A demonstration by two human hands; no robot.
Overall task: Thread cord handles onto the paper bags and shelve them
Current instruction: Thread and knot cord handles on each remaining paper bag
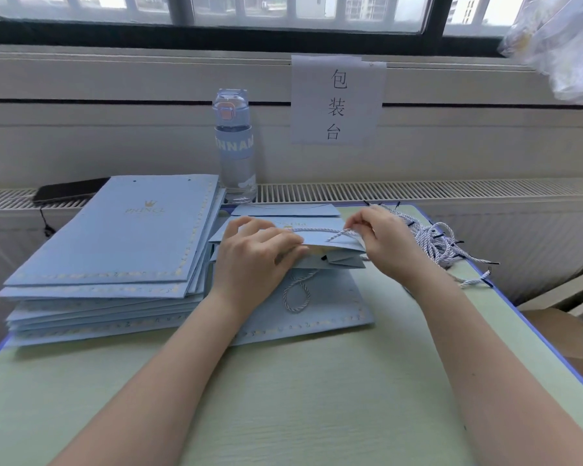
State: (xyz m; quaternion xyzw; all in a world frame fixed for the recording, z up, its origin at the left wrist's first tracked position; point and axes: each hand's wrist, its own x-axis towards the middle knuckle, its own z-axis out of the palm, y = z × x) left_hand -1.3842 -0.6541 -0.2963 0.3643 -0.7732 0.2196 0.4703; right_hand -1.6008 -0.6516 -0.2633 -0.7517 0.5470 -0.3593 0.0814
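Presently the left hand [260,252] curls its fingers over the raised top flap of a pale blue paper bag [317,307]. The right hand [384,237] pinches a twisted white-and-blue cord [320,231] between thumb and fingertips at the flap's right corner. The cord runs across the flap from one hand to the other, so this handle looks mid-threading. A cord loop [297,294] already lies on the bag's near face, which suggests one handle is done and the second is in hand. The bag rests on the table [283,398], directly ahead of the person.

To the left, touching the bag, sits a stack of flat bags [115,250]. The top one shows punched holes and no cord, so most of the work seems left. A heap of loose cords [435,240] waits just right of the right hand. No shelf is in view, and shelving appears not yet begun.

The table is pale green with a blue rim and stands against a slatted radiator cover [418,190] under a window [216,11]. A water bottle [234,146] and a dark phone [68,193] stand on the cover, a paper sign [337,99] hangs on the wall, and cardboard [552,326] lies off to the right.
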